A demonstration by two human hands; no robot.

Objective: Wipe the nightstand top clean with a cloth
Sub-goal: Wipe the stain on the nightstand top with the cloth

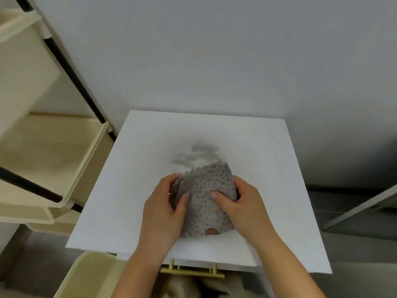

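Note:
A white nightstand top point(268, 160) fills the middle of the view. A grey smudge of dirt point(194, 156) marks its centre. Just in front of the smudge, a grey dotted cloth point(204, 196) is bunched and folded, with a small brown patch near its lower edge. My left hand point(163, 211) grips the cloth's left side, thumb on top. My right hand point(240, 205) holds its right side, thumb pressed on the fabric. The cloth's scalloped far edge touches the smudge.
A cream shelf rack with black poles point(64, 151) stands close at the left. A gold drawer handle point(193, 272) sticks out below the front edge. A grey wall rises behind. A cream bin rim point(86, 269) sits at lower left, dark floor at the right.

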